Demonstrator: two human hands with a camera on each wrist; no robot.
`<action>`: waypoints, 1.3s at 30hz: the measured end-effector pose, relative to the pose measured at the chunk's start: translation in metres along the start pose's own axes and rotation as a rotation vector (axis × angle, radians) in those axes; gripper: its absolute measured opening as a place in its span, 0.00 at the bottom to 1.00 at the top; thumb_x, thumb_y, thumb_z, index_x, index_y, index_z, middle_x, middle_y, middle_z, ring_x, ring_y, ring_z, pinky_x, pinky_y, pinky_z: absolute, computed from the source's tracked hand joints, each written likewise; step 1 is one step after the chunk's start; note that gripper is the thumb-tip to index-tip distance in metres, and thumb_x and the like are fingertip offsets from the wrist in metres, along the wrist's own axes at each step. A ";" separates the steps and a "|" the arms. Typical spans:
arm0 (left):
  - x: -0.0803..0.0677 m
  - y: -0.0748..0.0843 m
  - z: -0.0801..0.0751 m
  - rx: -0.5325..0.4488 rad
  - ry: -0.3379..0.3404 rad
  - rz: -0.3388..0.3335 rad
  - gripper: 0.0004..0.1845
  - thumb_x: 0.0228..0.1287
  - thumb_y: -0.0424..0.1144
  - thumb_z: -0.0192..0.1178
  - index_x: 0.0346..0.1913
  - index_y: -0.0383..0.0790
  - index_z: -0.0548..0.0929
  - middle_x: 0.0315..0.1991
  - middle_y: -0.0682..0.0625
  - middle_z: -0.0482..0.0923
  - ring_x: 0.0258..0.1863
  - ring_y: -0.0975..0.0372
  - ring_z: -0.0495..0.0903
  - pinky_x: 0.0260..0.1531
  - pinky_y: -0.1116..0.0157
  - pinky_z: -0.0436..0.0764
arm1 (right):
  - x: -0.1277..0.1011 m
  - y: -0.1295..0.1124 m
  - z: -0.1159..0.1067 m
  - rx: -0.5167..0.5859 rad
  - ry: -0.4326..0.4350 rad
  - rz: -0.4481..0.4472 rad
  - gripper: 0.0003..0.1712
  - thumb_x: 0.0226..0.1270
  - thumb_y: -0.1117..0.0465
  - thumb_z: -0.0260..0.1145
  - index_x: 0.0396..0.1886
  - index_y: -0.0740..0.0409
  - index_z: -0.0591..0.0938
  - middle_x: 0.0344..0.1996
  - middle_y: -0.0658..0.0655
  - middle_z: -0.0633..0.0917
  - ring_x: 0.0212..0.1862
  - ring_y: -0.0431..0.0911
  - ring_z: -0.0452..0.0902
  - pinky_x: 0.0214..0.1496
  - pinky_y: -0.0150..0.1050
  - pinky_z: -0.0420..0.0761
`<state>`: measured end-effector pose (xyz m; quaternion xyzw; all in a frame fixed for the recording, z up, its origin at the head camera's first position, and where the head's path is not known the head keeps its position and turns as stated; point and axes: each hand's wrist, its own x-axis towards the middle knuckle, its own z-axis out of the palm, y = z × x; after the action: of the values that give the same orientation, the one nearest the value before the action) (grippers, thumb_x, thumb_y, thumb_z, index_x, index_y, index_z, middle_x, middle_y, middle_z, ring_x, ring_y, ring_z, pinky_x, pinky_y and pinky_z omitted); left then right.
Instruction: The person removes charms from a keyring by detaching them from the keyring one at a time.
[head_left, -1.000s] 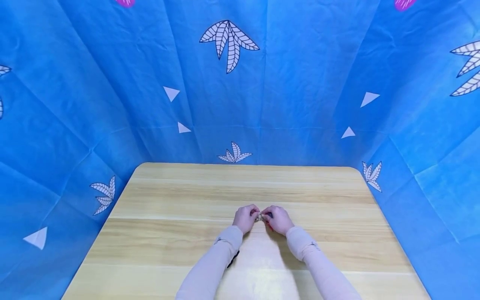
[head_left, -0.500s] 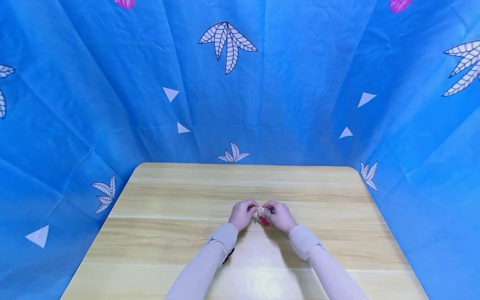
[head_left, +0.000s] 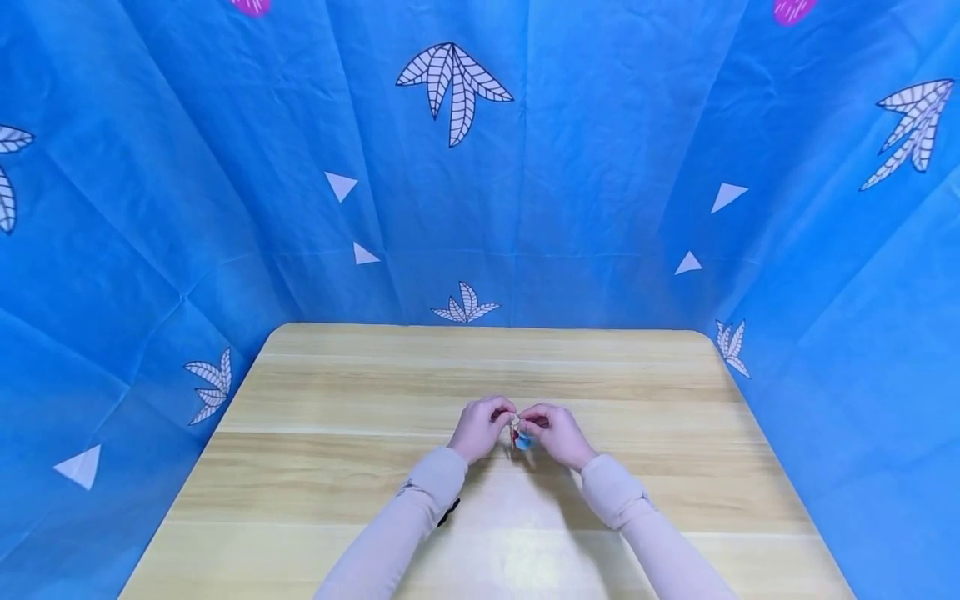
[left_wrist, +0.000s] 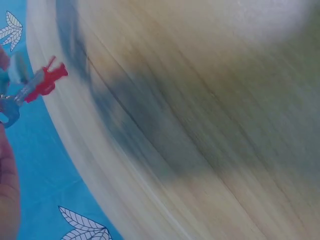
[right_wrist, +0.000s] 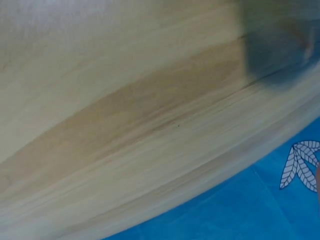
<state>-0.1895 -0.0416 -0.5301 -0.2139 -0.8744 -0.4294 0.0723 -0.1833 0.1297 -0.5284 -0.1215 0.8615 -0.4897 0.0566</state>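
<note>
Both hands meet over the middle of the table in the head view, with a small bunch of keys hanging between them. My left hand pinches its top from the left with thumb and forefinger. From the other side, my right hand pinches it with curled fingers. A blue, rounded piece and a small red one dangle below the fingertips. In the left wrist view, a key with a blue head and silvery shaft shows beside a red, notched piece. The right wrist view holds only a sliver of a finger.
A light wood-grain table with rounded far corners lies under the hands. Blue cloth printed with white leaves and triangles rises behind and at both sides. A dark strap-like piece shows beside the left forearm.
The hands have shifted slightly left and up in the head view. The bunch has turned between the fingers: red showed most half a second ago, and now the blue piece hangs in sight.
</note>
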 end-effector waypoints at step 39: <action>0.001 0.014 -0.007 -0.013 0.005 0.010 0.05 0.61 0.37 0.59 0.36 0.41 0.82 0.34 0.52 0.83 0.34 0.64 0.80 0.37 0.71 0.80 | -0.006 -0.003 0.012 0.139 0.006 0.011 0.09 0.58 0.66 0.64 0.40 0.63 0.81 0.39 0.59 0.84 0.46 0.54 0.80 0.52 0.44 0.80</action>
<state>-0.1847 -0.0393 -0.5150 -0.2176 -0.8704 -0.4351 0.0751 -0.1740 0.1201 -0.5315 -0.1111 0.8263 -0.5484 0.0647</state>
